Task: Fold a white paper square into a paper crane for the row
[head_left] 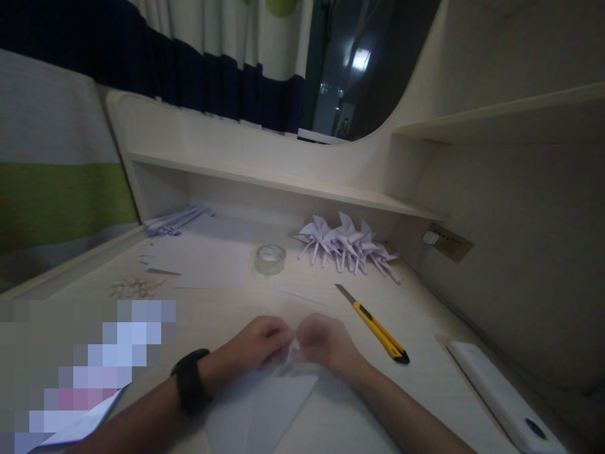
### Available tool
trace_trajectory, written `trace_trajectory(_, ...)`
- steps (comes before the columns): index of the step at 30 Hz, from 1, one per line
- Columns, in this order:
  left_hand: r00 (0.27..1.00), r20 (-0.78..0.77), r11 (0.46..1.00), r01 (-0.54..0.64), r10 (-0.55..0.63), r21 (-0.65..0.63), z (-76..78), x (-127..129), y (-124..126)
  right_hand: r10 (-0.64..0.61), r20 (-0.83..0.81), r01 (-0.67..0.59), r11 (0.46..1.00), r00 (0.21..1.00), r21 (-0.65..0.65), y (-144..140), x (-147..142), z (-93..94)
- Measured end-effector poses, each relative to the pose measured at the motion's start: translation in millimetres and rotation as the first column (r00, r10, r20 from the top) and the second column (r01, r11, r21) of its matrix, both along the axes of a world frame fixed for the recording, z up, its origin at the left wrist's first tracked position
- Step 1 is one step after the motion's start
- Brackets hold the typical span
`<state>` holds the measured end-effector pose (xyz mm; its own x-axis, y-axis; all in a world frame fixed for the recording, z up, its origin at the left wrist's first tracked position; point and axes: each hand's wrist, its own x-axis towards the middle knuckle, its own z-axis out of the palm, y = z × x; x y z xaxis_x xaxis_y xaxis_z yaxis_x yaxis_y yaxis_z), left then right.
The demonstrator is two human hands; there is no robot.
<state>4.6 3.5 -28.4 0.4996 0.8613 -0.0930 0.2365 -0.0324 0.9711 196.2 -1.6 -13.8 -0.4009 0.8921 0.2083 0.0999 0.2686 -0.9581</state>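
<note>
My left hand point(265, 340), with a black watch on the wrist, is closed in a pinch at the front middle of the desk. Close against it, my right hand point(324, 340) has its fingers curled inward and a little blurred. Between the fingertips is a small piece of white paper point(292, 353), smeared by motion and partly hidden. Just below the hands lies a larger sheet of white paper point(265, 410) with a fold line. A yellow utility knife point(378, 328), blade out, rests to the right. Beyond the hands is a thin white paper strip point(300, 294).
Several white paper pinwheels point(347, 243) lie in a pile at the back right. A roll of clear tape point(270, 260) stands near white sheets point(212, 252) and paper sticks point(177, 221). Small tan pieces point(137, 287) are at left; a white lamp-like bar point(501, 394) sits at right.
</note>
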Motion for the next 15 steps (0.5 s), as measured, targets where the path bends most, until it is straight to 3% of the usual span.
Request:
trace_trajectory(7,1.0,-0.01,0.998,-0.002,0.003,0.061,-3.0,-1.3,0.2,0.037,0.069,-0.034,0.999,0.997,-0.035,-2.9,0.4,-1.9)
trace_trajectory(15,0.997,-0.073,0.983,0.006,0.007,0.182,-11.8,-1.4,2.7,0.08,0.014,-0.078,0.99,0.997,-0.12,-3.9,0.5,-3.6)
